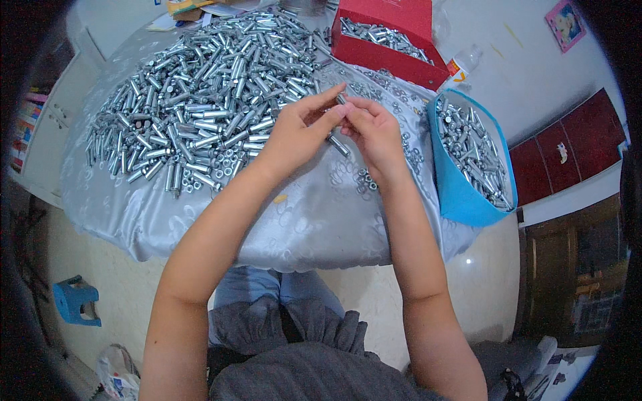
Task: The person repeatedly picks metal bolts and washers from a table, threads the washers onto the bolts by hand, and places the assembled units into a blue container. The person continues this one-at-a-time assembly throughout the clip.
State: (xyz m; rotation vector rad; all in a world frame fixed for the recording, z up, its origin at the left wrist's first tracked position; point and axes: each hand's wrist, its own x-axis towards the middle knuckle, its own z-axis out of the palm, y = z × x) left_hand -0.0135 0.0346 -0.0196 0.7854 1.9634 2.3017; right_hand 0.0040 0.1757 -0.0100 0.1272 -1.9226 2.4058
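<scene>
We see the left hand [299,130] and right hand [376,134] meeting, fingertips narrowed around a mostly hidden metal piece [340,99] over the desk [307,230]; nearer us, between them, a silver bolt [339,146] slants down rightward

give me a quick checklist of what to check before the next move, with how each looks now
1. Both hands in view: ok, left hand and right hand meet at the fingertips.
2. Metal piece between the fingertips: ok, though the fingers hide most of it.
3. How its parts fit together: cannot tell, too small and covered.
4. Pile of metal bolts kept off the forearms' path: not ok, it spreads right beside the left hand.
5. Red box open: ok, metal parts show inside.
6. Blue bin fully supported: cannot tell, its underside is hidden.
</scene>
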